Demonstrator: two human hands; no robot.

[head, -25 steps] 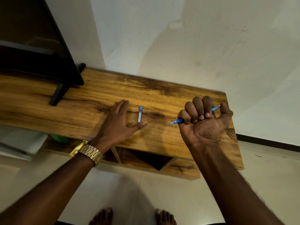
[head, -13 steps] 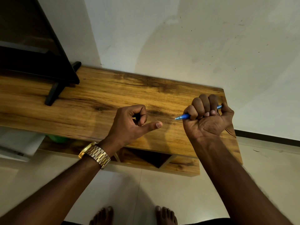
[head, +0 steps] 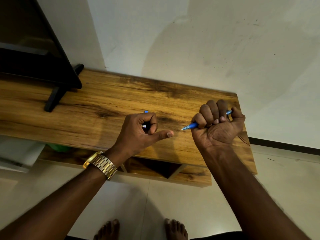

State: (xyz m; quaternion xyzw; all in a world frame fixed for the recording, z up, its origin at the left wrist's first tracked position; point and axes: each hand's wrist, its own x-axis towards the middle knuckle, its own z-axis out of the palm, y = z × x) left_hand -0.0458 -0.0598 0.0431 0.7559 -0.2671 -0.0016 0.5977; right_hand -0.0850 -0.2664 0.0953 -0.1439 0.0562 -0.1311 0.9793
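The blue pen (head: 193, 125) is lying crosswise through the right hand (head: 218, 129), whose fingers are clenching round its barrel in a fist with the palm facing the camera; the writing tip is pointing left and slightly down, just above the wooden tabletop (head: 103, 104), while the rear end is showing between the fingers and the thumb. The pen cap (head: 146, 111) is sitting inside the left hand (head: 138, 134): its blue end is poking out beyond the knuckles and its pale end is showing in the hollow of the bent forefinger. The left fingers are curling round the cap, and the thumb is stretching out straight towards the pen tip without touching it. Both hands are hovering over the right half of the tabletop, near each other but apart. A gold wristwatch (head: 100, 164) is circling the left wrist. At the left end of the tabletop a black television (head: 34, 58) is standing on a dark foot (head: 52, 101). Below the top, an open compartment (head: 155, 168) is facing the person, and something green (head: 58, 148) is lying on the lower shelf. A pale wall (head: 190, 49) is rising behind, and two bare feet (head: 107, 229) are standing on the tiled floor (head: 173, 201).
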